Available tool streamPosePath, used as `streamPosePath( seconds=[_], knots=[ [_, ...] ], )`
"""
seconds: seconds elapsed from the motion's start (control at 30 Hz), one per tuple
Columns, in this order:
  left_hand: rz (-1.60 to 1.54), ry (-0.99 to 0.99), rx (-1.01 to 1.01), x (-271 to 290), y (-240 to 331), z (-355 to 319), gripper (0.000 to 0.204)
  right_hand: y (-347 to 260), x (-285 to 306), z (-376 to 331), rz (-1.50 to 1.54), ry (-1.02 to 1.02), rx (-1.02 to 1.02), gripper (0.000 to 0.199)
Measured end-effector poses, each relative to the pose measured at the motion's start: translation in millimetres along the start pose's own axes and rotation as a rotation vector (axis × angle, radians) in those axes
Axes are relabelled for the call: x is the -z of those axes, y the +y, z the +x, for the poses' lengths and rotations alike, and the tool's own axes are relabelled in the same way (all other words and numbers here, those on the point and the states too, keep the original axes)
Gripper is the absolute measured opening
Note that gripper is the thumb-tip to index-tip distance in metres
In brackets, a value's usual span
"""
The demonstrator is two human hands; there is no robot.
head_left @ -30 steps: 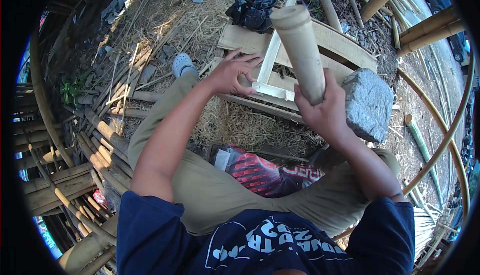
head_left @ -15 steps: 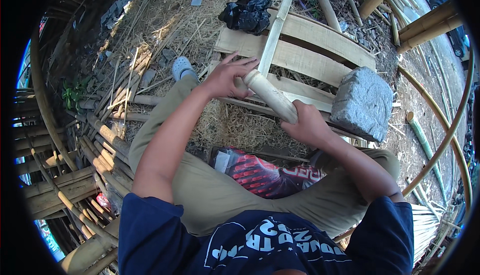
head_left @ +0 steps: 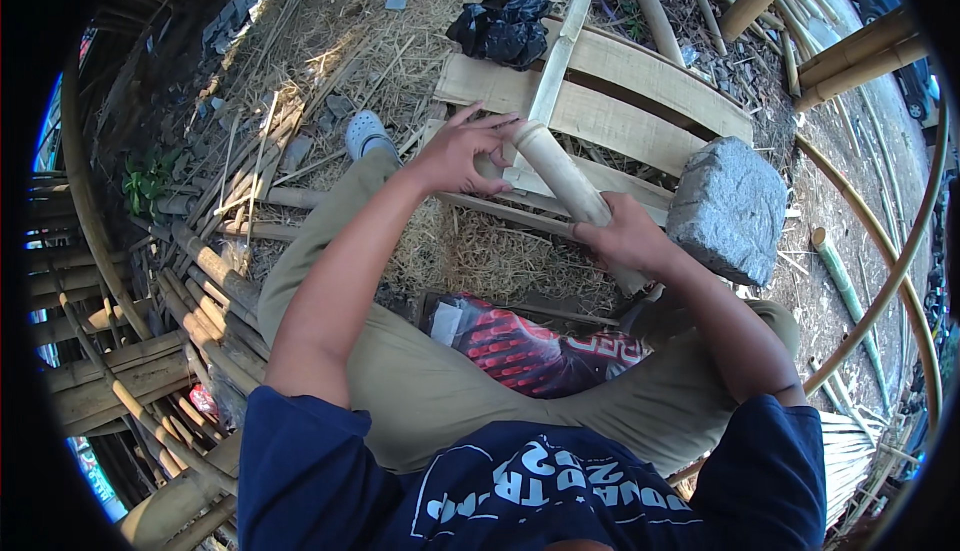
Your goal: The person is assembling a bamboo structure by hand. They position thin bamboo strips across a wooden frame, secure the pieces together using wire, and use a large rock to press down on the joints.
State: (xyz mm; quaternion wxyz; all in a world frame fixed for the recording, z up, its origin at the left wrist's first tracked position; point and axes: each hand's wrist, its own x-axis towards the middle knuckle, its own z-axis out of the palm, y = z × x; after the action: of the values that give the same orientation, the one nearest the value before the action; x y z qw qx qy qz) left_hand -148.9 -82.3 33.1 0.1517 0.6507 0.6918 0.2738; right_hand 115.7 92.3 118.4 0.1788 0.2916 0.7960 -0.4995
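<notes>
Bamboo section [head_left: 565,186] — pale, round, short length; lies at centre of the frame, slanting from upper left down to lower right, its cut end uppermost. Held at both ends, apparently so it stays steady and can be turned for inspection.

Left hand [head_left: 455,156] — fingers spread and curled about the upper cut end, touching it; a loose grip, more steadying than clamping.

Right hand [head_left: 625,241] — closed around the lower part of the section, taking the weight.

Wooden slat frame [head_left: 640,101] — flat boards on the ground in the upper centre, just behind the section; looks to serve as a low worktop.

Grey stone block [head_left: 728,209] — right of centre, resting on the frame's edge beside the right hand.

Black bag [head_left: 505,21] — crumpled, top centre, on straw.

Red-and-black glove [head_left: 535,356] — lower centre, between the person's legs, within easy reach.

Bamboo poles [head_left: 130,351] — stacked at lower left.
</notes>
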Motion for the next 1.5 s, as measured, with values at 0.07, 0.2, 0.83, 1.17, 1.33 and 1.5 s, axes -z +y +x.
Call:
streamPosePath(
  seconds=[0.07, 0.2, 0.83, 1.17, 1.33, 1.5],
  knots=[
    [-0.006, 0.016, -0.012, -1.8, -0.8, -0.6, 0.039, -1.1, -0.2, 0.2, 0.032, 0.005, -0.031, 0.051],
    [0.012, 0.031, -0.025, -2.0, -0.8, 0.0, 0.040, 3.5, 2.7, 4.9, 0.134, -0.092, -0.062, 0.049],
    [-0.014, -0.010, 0.060, 0.5, -2.8, -3.4, 0.051, -19.5, 5.5, -10.8, -0.173, 0.098, 0.204, 0.049],
    [-0.024, 0.031, 0.051, 2.3, 1.2, -5.6, 0.050, -50.5, 7.4, -29.5, -0.243, 0.257, 0.397, 0.053],
    [0.044, 0.070, -0.106, -9.4, -3.6, 6.8, 0.034, 3.1, -15.5, -11.2, -0.457, 0.178, 0.297, 0.055],
    [-0.055, 0.085, 0.126, 1.0, 10.2, -4.8, 0.033, -38.3, -5.5, -34.4, -0.216, 0.284, 0.305, 0.052]
  ],
)
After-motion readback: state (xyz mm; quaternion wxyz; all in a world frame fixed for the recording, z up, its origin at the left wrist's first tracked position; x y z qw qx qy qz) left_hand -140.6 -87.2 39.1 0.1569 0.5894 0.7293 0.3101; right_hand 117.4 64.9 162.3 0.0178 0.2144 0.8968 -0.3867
